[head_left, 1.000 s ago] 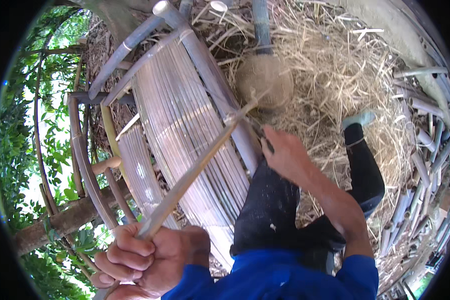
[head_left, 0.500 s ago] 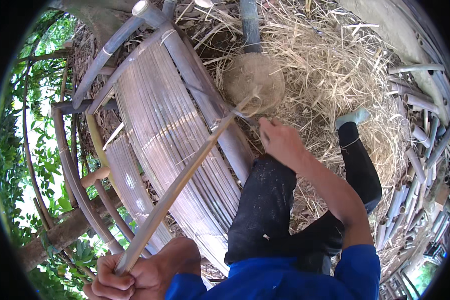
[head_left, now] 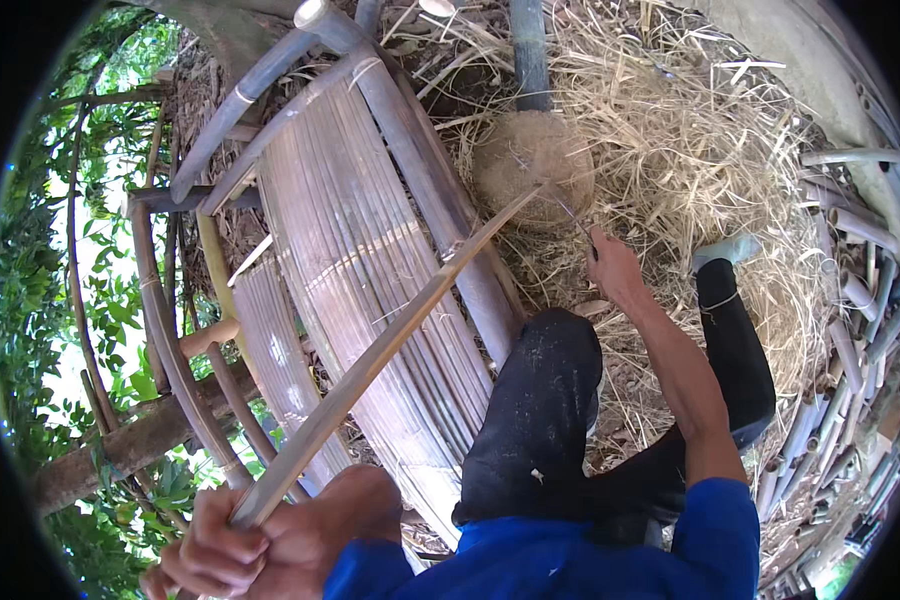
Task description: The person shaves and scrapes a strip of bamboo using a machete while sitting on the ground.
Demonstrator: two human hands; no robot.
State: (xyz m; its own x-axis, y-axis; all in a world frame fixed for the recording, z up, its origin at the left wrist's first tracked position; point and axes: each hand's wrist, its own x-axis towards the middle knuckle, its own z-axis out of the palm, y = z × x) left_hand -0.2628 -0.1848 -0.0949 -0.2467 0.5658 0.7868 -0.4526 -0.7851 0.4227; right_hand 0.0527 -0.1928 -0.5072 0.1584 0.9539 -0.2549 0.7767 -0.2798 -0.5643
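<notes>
My left hand [head_left: 305,540] is closed around the near end of a long, pale brown split-bamboo strip [head_left: 370,368]. The strip slants up and to the right across the bamboo bench, its far tip over a round chopping block [head_left: 500,165]. Beyond my knee, my right hand [head_left: 618,272] grips a knife [head_left: 572,214] by its dark handle. Its thin blade points up and left over the block, near the strip's tip; whether the two touch I cannot tell.
The slatted bamboo bench [head_left: 335,210] stands to the left, with pole rails around it. Straw-like shavings [head_left: 670,130] cover the ground beyond and to the right. My bent legs [head_left: 530,410] are between the bench and the shavings. Cut bamboo poles [head_left: 865,300] are stacked at the far right.
My right hand and the knife have swung right and outward, from alongside the strip to near its tip. The left hand keeps its grip. The whole view has shifted slightly.
</notes>
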